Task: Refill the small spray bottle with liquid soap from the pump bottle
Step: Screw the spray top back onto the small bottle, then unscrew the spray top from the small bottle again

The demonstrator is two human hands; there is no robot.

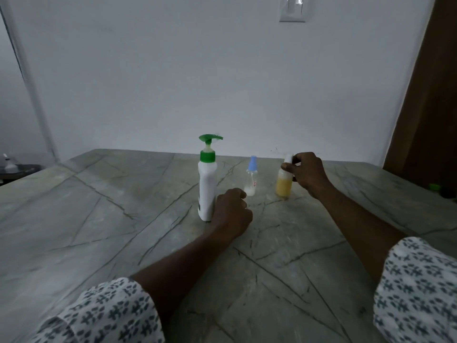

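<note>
Head view: my right hand [308, 173] is clamped round the white cap and neck of a small yellow-filled plastic bottle [284, 185], thumb in front, fingers behind; bottle upright on the grey veined stone table [99, 219]; my left hand [231, 214] sits curled into a loose fist on the table, holding nothing, knuckles just beside the base of the tall white pump bottle with green pump head [207, 184]; the small clear spray bottle with pale blue cap [251, 177] stands just beyond that fist, between the two hands, cap on, looks nearly empty.

Judgement: the right hand is on the wrong bottle for the refill; the clear one is the likely target and is untouched. Risks: the clear spray bottle is light and narrow, so a careless sweep of either hand could tip it; the left knuckles are close enough to nudge the pump bottle, which is tall and would topple; pumping thick soap into a narrow neck may overflow onto smooth stone and make everything slippery.

Room: wide bare table on the near side of both hands and out past the left hand; far table edge is behind the bottles, near the white wall [173, 70], so pushing away from me is the bad direction; a small green object [434, 186] sits well off past the right hand.
</note>
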